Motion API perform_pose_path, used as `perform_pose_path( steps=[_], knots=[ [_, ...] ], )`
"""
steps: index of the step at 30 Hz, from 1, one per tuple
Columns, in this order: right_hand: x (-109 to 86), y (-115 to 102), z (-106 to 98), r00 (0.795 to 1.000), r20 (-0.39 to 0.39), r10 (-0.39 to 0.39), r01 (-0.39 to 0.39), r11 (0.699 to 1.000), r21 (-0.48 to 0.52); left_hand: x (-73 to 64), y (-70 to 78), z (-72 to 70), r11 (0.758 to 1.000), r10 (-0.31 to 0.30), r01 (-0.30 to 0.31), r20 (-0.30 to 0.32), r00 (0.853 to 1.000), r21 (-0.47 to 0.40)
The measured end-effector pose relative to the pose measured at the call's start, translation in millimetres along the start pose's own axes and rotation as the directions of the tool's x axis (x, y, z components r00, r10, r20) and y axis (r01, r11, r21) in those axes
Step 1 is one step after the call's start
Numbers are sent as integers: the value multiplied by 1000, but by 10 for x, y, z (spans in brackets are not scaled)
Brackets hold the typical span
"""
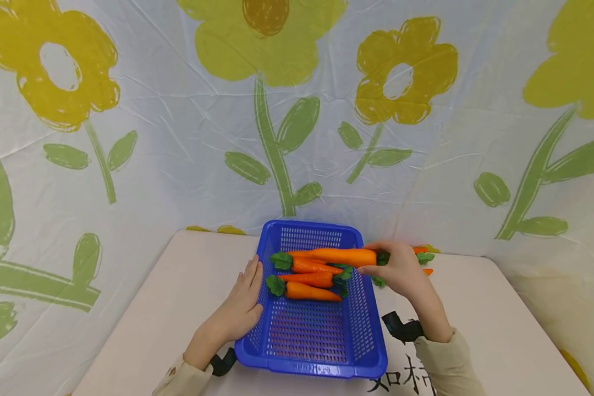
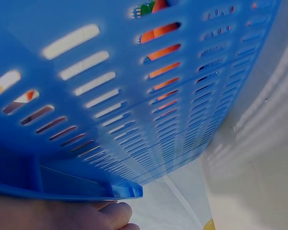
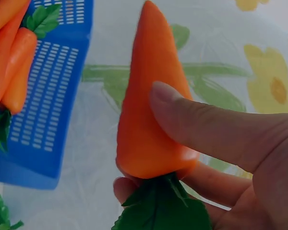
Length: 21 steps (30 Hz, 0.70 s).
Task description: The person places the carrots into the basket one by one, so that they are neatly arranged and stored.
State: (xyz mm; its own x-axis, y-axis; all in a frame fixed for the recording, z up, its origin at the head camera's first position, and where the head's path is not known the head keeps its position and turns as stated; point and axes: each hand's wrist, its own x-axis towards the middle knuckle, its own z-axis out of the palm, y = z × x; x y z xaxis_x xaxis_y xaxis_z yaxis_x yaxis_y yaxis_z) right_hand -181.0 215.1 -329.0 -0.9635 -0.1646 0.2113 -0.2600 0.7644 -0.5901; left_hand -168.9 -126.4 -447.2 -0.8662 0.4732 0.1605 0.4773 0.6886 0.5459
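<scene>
The right forearm comes in from the lower right and angles forward and left, so that the right hand (image 1: 401, 269) hangs above the right rim of the blue basket (image 1: 309, 367). Its grip is pinching a carrot (image 1: 346, 257) at the thick end, thumb on one side and fingers on the other, beside the green leaves; the carrot's body reaches left over the basket, above several other carrots (image 1: 312, 291) lying inside. The left forearm slants in from the lower left. The left hand (image 1: 237, 305) lies against the basket's left side, its grip flat, fingers straight and pointing forward along the rim. The basket stands on the tabletop (image 1: 178, 297), and more carrots (image 1: 428, 271) lie just beyond the right hand
</scene>
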Motion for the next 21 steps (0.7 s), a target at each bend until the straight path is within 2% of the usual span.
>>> perform_pose_path(
  steps=[6,10,13,16,21],
  knots=[
    [210,-92,178,989,145,3,-3,1000,-6,-5,0,-7,1000,-5,5,6,1000,3],
    [323,-139,317,977,214,-3,10,999,-33,-2,7,-12,1000,-2,2,-2,1000,11],
    [376,-164,419,967,254,4,13,998,-66,0,11,-13,1000,1,0,-6,1000,19],
    [396,-181,522,958,284,44,-17,995,-96,-3,14,-13,1000,1,0,-9,1000,18],
    [403,-175,676,949,304,83,-34,986,-163,-4,13,-7,1000,-7,7,-6,1000,15]
  ],
)
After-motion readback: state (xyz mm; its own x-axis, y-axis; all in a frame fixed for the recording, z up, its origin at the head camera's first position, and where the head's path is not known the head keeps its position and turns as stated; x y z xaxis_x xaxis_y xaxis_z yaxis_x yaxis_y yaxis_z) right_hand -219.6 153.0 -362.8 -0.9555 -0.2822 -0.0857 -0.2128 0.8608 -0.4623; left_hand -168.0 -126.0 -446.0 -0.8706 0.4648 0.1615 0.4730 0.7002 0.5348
